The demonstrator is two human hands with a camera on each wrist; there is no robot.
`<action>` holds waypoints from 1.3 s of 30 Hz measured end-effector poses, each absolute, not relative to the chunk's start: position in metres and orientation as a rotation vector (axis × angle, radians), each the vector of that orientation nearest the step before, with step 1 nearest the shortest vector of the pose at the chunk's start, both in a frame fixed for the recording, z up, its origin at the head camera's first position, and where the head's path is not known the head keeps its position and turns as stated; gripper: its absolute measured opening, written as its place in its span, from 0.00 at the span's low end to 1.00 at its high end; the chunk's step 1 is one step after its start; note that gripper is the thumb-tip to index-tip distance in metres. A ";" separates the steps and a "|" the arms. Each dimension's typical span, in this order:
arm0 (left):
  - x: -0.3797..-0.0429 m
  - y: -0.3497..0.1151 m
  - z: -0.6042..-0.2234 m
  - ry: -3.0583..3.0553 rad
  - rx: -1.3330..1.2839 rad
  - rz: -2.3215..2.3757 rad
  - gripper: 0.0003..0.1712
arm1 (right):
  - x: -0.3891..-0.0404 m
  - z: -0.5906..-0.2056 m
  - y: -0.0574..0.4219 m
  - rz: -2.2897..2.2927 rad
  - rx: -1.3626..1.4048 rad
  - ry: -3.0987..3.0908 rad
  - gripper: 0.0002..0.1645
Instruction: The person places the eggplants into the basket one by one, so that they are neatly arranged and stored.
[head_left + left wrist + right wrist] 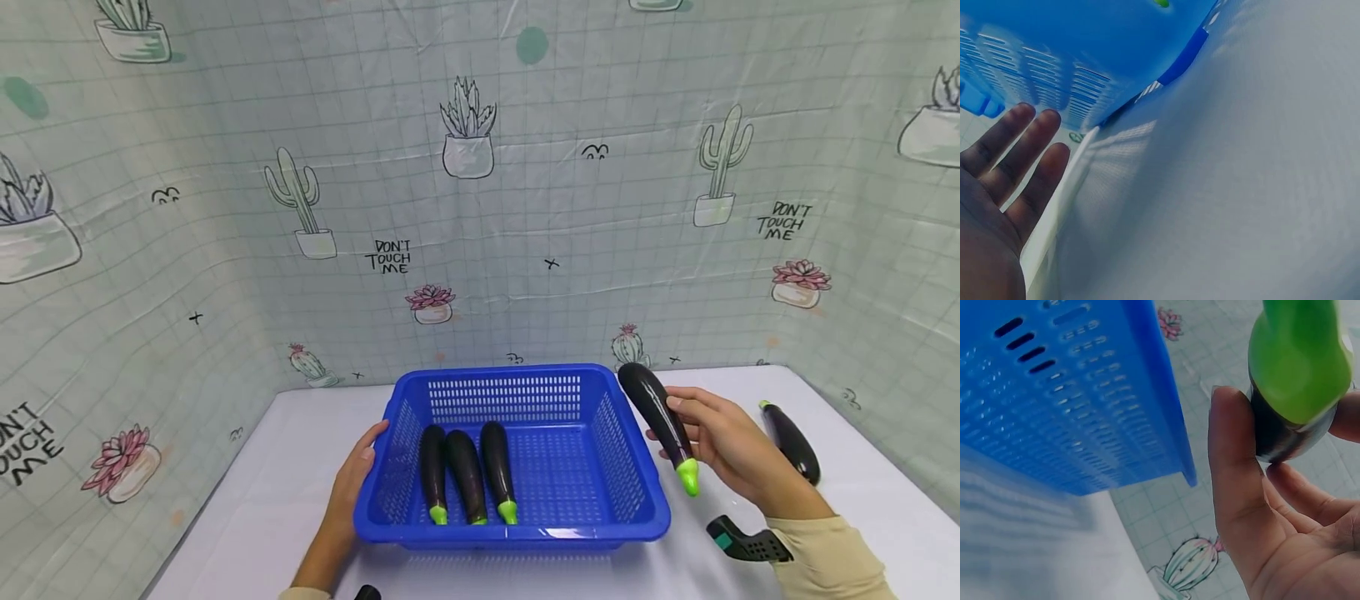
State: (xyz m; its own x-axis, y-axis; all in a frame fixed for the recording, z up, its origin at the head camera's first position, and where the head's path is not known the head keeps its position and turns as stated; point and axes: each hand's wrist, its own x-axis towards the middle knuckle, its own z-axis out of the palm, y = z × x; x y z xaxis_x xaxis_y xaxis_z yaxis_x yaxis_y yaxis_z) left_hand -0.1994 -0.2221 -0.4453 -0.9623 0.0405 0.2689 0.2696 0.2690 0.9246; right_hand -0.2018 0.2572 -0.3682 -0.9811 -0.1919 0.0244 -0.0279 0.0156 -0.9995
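Cactus-printed cloth (517,217) backs a white table (300,450). Head view: three eggplants (465,473) lie left inside one blue basket (510,533), a fourth eggplant (791,444) at right, a fifth eggplant (655,408) between. Left wrist: left hand (994,206), straight-fingered, beside the basket. Right wrist: right hand (1285,544) pinches the fifth eggplant.

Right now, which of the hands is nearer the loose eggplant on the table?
Right. The right hand, gripping the held eggplant, is just left of the loose eggplant; the left hand is farther, at the left side of the basket.
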 end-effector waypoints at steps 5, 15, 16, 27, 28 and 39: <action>-0.200 -0.222 -0.445 -2.335 -0.314 -1.773 0.30 | -0.207 -0.357 0.248 -2.087 -0.311 2.139 0.34; -0.200 -0.221 -0.452 -2.328 -0.278 -1.782 0.31 | -0.227 -0.345 0.236 -1.959 -0.338 2.121 0.37; -0.200 -0.221 -0.452 -2.330 -0.280 -1.777 0.31 | -0.229 -0.344 0.236 -1.942 -0.339 2.126 0.37; -0.200 -0.222 -0.449 -2.321 -0.298 -1.764 0.31 | -0.245 -0.333 0.224 -1.814 -0.323 2.165 0.38; -0.200 -0.222 -0.449 -2.321 -0.303 -1.767 0.30 | -0.246 -0.333 0.223 -1.806 -0.331 2.167 0.39; -0.200 -0.222 -0.447 -2.329 -0.315 -1.788 0.30 | -0.257 -0.329 0.210 -1.788 -0.332 2.121 0.39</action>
State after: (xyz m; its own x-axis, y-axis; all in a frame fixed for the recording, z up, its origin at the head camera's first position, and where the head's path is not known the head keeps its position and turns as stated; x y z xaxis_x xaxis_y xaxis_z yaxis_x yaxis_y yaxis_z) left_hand -0.1997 -0.2222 -0.4475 -0.9598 0.0537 0.2756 0.2801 0.2507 0.9267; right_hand -0.2571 0.2099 -0.3290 -0.9127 -0.3932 -0.1111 0.0429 0.1781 -0.9831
